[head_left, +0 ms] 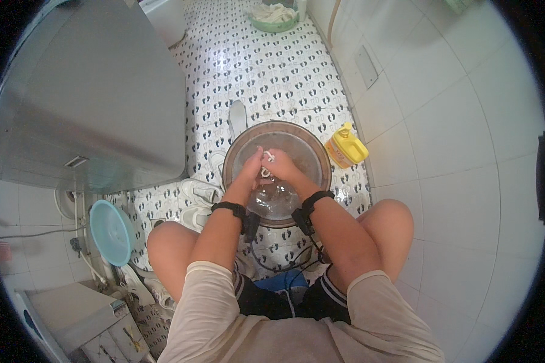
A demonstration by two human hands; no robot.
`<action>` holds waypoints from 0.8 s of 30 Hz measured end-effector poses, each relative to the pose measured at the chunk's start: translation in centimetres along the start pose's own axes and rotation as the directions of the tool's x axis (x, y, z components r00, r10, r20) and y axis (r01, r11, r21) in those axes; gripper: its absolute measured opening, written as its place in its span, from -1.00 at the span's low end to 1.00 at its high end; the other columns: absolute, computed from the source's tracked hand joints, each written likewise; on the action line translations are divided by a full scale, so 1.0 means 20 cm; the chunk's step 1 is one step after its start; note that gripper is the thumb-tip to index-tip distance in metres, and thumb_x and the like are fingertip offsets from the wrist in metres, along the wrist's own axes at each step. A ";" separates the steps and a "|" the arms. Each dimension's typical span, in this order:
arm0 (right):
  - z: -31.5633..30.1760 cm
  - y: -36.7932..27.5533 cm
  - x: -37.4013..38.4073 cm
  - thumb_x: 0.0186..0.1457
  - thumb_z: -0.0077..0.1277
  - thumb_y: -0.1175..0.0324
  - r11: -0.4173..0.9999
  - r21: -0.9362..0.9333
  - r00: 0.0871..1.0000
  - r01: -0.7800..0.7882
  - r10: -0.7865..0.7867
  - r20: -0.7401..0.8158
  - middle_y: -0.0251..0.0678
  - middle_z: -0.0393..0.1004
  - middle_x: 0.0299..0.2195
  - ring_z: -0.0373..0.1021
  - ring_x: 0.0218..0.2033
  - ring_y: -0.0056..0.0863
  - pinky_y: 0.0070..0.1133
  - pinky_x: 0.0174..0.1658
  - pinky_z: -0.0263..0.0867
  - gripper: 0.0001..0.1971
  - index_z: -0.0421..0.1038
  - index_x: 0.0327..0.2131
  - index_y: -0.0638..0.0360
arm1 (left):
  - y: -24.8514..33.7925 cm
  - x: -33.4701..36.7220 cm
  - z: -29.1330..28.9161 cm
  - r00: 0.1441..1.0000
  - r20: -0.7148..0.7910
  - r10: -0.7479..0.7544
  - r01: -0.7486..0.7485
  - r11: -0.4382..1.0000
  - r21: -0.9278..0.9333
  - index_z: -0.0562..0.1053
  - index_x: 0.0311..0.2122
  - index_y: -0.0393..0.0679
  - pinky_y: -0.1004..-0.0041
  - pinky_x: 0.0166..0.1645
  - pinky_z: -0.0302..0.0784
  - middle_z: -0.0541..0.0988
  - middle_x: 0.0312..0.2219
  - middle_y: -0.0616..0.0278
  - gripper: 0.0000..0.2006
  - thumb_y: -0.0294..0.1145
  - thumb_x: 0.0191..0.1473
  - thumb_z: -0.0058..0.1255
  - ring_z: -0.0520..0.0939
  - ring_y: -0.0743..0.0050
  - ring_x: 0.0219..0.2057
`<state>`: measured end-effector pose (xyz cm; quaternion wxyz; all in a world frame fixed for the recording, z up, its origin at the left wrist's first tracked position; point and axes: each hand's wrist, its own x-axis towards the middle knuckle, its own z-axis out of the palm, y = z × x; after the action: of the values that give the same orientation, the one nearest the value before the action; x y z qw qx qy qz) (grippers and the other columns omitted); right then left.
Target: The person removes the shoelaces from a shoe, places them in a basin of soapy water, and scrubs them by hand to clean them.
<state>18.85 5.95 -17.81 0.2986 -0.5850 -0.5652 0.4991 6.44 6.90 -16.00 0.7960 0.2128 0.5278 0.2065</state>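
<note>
Both my hands are together over a round, brownish see-through basin (pixel 312 138) on the floor between my knees. My left hand (pixel 251 167) and my right hand (pixel 281 164) close on a white lace (pixel 269 156), and loops of it stick out between the fingers. Water (pixel 274 202) with a few bubbles shows in the basin below them. Which fingers pinch the lace is partly hidden. Left of the basin lie white shoes (pixel 201 191), and a grey-white flat insole-like piece (pixel 238 118) lies just beyond its far rim.
A yellow jug with a handle (pixel 347 149) stands right of the basin, near the tiled wall (pixel 454 175). A large grey appliance (pixel 91 97) rises at the left. A light-blue basin (pixel 111 233) leans by pipes; a green basin with pale cloth (pixel 275 25) sits far ahead.
</note>
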 end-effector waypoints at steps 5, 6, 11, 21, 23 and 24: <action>0.01 -0.03 0.02 -0.17 -0.01 0.18 1.000 -0.024 0.999 -0.006 0.004 -0.050 0.05 0.41 -0.40 0.38 -0.34 -0.11 -0.42 -0.30 0.28 -0.58 0.32 -0.30 0.36 | -0.01 0.02 -0.01 1.000 -0.030 -0.002 -0.002 0.991 -0.133 0.30 -0.10 0.02 0.14 -0.22 0.44 0.39 -0.19 0.21 -0.54 0.13 0.05 -0.34 0.42 0.29 -0.18; 0.00 -0.02 0.02 -0.17 0.01 0.18 0.993 -0.103 0.999 -0.049 0.048 -0.011 0.07 0.40 -0.38 0.37 -0.31 -0.08 -0.41 -0.27 0.28 -0.53 0.29 -0.23 0.37 | -0.02 0.05 -0.01 1.000 -0.026 -0.003 -0.001 0.991 -0.133 0.30 -0.10 0.02 0.14 -0.22 0.44 0.39 -0.19 0.21 -0.54 0.13 0.05 -0.34 0.42 0.29 -0.18; 0.04 0.09 0.02 -0.17 0.05 0.21 0.984 -0.178 0.970 -0.017 -0.027 -0.241 0.06 0.41 -0.37 0.37 -0.30 -0.09 -0.39 -0.23 0.28 -0.56 0.32 -0.26 0.36 | -0.04 0.12 -0.03 0.982 -0.184 0.029 -0.023 0.999 0.037 0.36 -0.20 -0.11 0.26 -0.38 0.49 0.44 -0.33 0.17 -0.66 -0.07 0.08 -0.24 0.48 0.35 -0.30; 0.06 0.17 0.07 -0.09 0.02 0.31 0.942 0.190 0.888 -0.276 0.325 -0.324 -0.28 0.43 -0.63 0.35 -0.63 -0.57 -0.61 -0.62 0.23 -0.77 0.43 -0.40 0.29 | -0.12 0.22 -0.20 0.952 -0.268 0.148 -0.194 0.969 -0.152 0.32 -0.20 -0.24 0.29 -0.42 0.51 0.44 -0.34 0.08 -0.72 -0.26 0.07 -0.22 0.51 0.27 -0.40; -0.02 0.41 0.11 -0.10 0.02 0.30 0.955 0.185 0.875 -0.231 0.287 -0.390 -0.27 0.44 -0.62 0.36 -0.62 -0.56 -0.59 -0.62 0.24 -0.76 0.44 -0.42 0.31 | -0.08 0.20 -0.02 0.965 -0.237 0.117 -0.160 0.972 -0.170 0.32 -0.21 -0.32 0.22 -0.46 0.51 0.44 -0.39 0.07 -0.73 -0.35 0.02 -0.19 0.52 0.23 -0.47; -0.07 0.52 0.11 -0.10 0.03 0.29 0.966 0.180 0.869 -0.186 0.247 -0.429 -0.26 0.45 -0.60 0.37 -0.60 -0.54 -0.57 -0.61 0.25 -0.75 0.44 -0.44 0.33 | -0.06 0.18 0.08 0.971 -0.211 0.109 -0.145 0.976 -0.164 0.32 -0.21 -0.32 0.22 -0.46 0.51 0.44 -0.39 0.07 -0.73 -0.35 0.02 -0.19 0.52 0.23 -0.47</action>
<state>23.53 6.42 -27.42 0.4011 -0.7226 -0.3774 0.4177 9.38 7.71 -18.74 0.7397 0.1521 0.5699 0.3240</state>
